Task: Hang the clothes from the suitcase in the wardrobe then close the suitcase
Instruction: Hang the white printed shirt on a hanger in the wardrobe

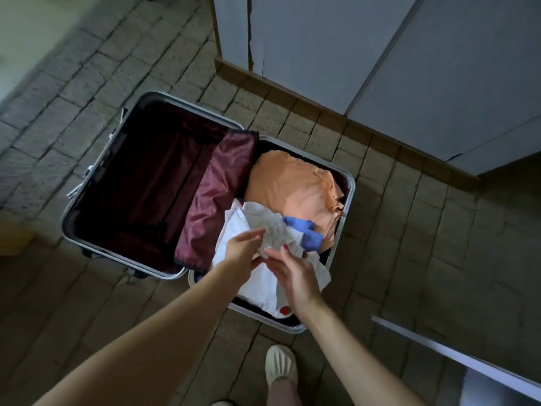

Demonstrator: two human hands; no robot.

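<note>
An open suitcase [96, 171] lies on the tiled floor, its left half bare with a dark maroon lining and a maroon divider flap [216, 197] folded across the middle. The right half holds an orange garment [292, 186], a blue garment [307, 232] and a white garment [254, 276]. My left hand [243, 250] pinches a crumpled part of the white garment. My right hand [292, 273] lies just below it with straight fingers touching the same cloth. The wardrobe [380, 68] stands behind the suitcase with pale grey doors.
A wooden plinth [322, 115] runs along the wardrobe base just behind the suitcase. An open grey door edge [453, 358] juts in at the lower right. My foot in a light slipper [281, 367] stands just in front of the suitcase.
</note>
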